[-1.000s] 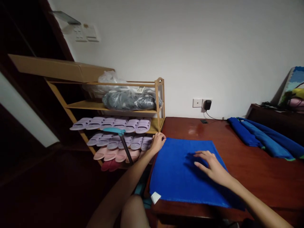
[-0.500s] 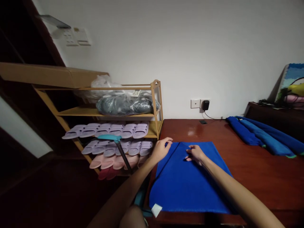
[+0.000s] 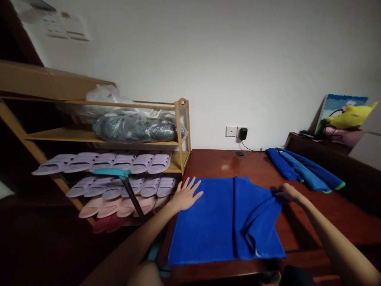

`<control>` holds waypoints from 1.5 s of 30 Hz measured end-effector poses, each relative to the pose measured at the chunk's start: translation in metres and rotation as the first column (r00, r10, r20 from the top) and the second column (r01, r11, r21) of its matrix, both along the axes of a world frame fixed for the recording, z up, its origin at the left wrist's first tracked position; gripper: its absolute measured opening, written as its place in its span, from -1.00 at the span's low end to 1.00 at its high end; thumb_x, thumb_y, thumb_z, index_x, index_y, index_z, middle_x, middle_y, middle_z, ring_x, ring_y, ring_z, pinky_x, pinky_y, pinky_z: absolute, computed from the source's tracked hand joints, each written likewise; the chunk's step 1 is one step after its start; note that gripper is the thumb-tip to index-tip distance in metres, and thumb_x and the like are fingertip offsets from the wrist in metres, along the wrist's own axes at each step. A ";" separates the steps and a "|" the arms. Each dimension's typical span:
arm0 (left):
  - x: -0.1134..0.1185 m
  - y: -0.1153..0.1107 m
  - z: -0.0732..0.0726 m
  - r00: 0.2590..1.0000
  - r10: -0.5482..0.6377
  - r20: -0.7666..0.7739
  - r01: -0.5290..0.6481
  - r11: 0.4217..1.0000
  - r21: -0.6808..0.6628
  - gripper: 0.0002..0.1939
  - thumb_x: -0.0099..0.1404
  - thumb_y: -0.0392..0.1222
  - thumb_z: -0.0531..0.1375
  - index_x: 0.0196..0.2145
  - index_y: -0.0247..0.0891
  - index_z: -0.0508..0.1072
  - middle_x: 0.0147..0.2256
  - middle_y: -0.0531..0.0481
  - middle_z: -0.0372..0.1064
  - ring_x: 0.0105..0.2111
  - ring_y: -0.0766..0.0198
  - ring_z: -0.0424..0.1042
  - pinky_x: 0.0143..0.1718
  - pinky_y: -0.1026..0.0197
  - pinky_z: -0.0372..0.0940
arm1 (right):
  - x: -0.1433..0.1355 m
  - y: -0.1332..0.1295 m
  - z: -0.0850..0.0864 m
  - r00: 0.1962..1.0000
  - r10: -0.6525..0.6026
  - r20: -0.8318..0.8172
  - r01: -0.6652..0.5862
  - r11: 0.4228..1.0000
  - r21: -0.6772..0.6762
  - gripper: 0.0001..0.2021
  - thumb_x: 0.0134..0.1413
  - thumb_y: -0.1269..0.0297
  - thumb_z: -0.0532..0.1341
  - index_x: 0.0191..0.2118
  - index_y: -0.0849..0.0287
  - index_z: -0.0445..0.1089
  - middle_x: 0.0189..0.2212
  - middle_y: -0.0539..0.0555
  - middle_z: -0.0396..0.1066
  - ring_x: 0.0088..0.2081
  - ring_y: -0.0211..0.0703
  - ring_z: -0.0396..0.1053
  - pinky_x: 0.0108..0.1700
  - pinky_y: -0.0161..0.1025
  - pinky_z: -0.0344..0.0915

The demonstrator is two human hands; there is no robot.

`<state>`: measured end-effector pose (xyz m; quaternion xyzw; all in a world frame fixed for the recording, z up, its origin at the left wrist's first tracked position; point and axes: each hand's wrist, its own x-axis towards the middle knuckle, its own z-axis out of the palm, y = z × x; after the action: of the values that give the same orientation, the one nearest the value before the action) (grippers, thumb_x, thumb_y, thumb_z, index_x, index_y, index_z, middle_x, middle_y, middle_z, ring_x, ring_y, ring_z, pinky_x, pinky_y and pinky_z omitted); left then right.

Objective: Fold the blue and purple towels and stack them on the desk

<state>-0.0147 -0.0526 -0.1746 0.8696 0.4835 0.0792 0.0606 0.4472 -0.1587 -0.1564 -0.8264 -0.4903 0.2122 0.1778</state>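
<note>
A blue cloth (image 3: 205, 222) lies along the near left part of the reddish-brown wooden table. Its left half is flat, while the right half is folded over with loose creases and one raised edge. My left hand (image 3: 186, 195) rests on the cloth's far left corner, fingers spread. On the other side, my right hand (image 3: 288, 193) pinches the cloth's far right edge and lifts it a little off the table.
Rolled blue cloths (image 3: 303, 169) lie at the table's far right. A wooden rack (image 3: 181, 135) with slippers (image 3: 160, 162) and a plastic-wrapped bundle (image 3: 137, 127) stands at the left. A black plug (image 3: 243, 133) sits in the wall socket. A teal-topped handle (image 3: 112, 172) rises before the rack.
My right hand has moved right, drawing one side of the blue cloth over with it. The left hand has flattened onto the far left corner. The view has turned rightward.
</note>
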 end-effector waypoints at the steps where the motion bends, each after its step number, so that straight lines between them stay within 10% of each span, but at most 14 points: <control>1: 0.000 0.000 0.002 1.000 0.001 -0.010 -0.001 1.000 -0.008 -0.34 0.35 0.26 -0.15 0.29 -0.06 0.02 0.32 -0.08 -0.20 0.31 -0.07 -0.29 0.19 -0.28 -0.27 | 0.010 -0.002 0.001 0.997 -0.030 0.076 0.029 0.999 0.015 -0.85 -0.04 0.26 0.22 -0.35 0.23 0.40 -0.56 0.11 0.43 -0.44 -0.03 0.45 -0.41 -0.20 0.36; 7: 0.007 -0.013 0.009 0.998 0.032 -0.053 -0.022 0.984 0.177 -0.42 0.39 0.06 -0.13 0.27 -0.24 0.10 0.31 -0.18 -0.20 0.30 -0.03 -0.23 0.21 -0.20 -0.24 | 0.004 -0.020 -0.007 0.871 -0.203 0.447 0.125 0.972 0.197 -0.45 0.21 -0.02 -0.09 0.07 0.33 0.24 0.02 0.47 0.26 0.08 0.34 0.23 0.01 0.21 0.17; 14: 0.030 -0.040 -0.006 0.999 0.016 -0.039 -0.010 0.989 0.145 -0.31 0.37 0.18 -0.16 0.30 -0.29 -0.03 0.31 -0.19 -0.18 0.30 0.02 -0.21 0.23 -0.11 -0.21 | -0.045 -0.047 -0.045 0.877 0.096 0.471 -0.111 0.994 0.005 -0.12 0.13 -0.30 -0.23 0.31 0.39 -0.09 0.29 0.36 -0.13 0.30 0.15 -0.16 0.23 0.08 -0.07; 21: 0.012 -0.030 -0.014 0.997 -0.007 -0.083 0.018 0.991 0.134 -0.34 0.37 0.17 -0.14 0.29 -0.24 0.02 0.30 -0.13 -0.12 0.30 0.05 -0.15 0.24 -0.08 -0.20 | 0.027 -0.069 -0.055 0.870 0.180 0.458 -0.221 0.975 0.036 -0.22 0.17 -0.23 -0.22 0.37 0.15 -0.34 0.34 0.22 -0.39 0.34 -0.01 -0.34 0.27 0.08 -0.23; 27: -0.002 -0.025 -0.011 0.993 -0.012 -0.115 0.027 0.992 0.124 -0.34 0.37 0.16 -0.14 0.29 -0.26 0.03 0.30 -0.14 -0.12 0.29 0.08 -0.12 0.24 -0.05 -0.18 | 0.071 -0.076 -0.054 0.918 0.215 0.334 -0.253 0.964 0.076 -0.30 0.24 -0.11 -0.28 0.37 0.14 -0.42 0.33 0.13 -0.23 0.31 -0.06 -0.18 0.28 0.07 -0.28; 37: -0.011 -0.026 -0.004 0.989 -0.007 -0.150 0.019 0.997 0.080 -0.34 0.38 0.15 -0.12 0.30 -0.27 0.00 0.30 -0.14 -0.15 0.30 0.11 -0.15 0.24 -0.06 -0.17 | 0.156 -0.072 -0.069 0.821 0.241 0.517 -0.325 0.943 0.076 -0.23 0.17 -0.19 -0.16 0.36 0.15 -0.27 0.28 0.14 -0.02 0.28 0.02 -0.05 0.27 0.08 -0.18; 45: -0.011 -0.026 -0.005 0.991 -0.007 -0.132 0.021 0.994 0.107 -0.33 0.38 0.17 -0.13 0.29 -0.28 0.02 0.30 -0.13 -0.12 0.30 0.12 -0.15 0.24 -0.06 -0.17 | 0.169 -0.054 -0.049 0.836 0.153 0.527 -0.182 0.983 0.004 -0.32 0.16 -0.21 -0.20 0.12 0.12 0.33 0.11 0.17 0.28 0.16 0.16 0.17 0.17 0.11 0.04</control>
<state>-0.0258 -0.0783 -0.1795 0.8783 0.4754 0.0476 -0.0180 0.6166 -0.2126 -0.2052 -0.8017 -0.5960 -0.0197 0.0401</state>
